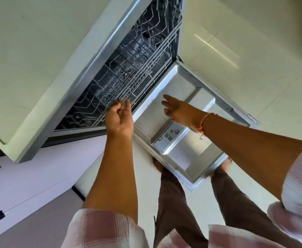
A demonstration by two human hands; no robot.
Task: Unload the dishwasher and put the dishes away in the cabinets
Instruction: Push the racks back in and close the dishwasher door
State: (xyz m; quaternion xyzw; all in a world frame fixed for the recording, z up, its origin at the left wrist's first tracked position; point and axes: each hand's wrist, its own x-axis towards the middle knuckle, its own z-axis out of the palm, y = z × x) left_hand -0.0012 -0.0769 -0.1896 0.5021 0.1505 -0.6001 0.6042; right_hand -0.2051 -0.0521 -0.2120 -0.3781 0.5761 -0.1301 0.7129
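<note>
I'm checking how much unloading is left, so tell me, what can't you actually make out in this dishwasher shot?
Head view, the only one:
1. Rack: dark and blurred, so any dishes cannot be told from the wires.
2. Left hand: fingertips blurred at the rack's front, so the grip is unclear.
3. Feet: mostly covered by the open door.

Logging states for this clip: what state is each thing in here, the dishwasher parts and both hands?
dishwasher door: fully open, folded down.
dish rack: inside the tub, not pulled out; no dishes discernible.
detergent dispenser: lid looks shut.
left hand: grips the dish rack's front wire.
right hand: open above the dishwasher door, holding nothing.
</note>
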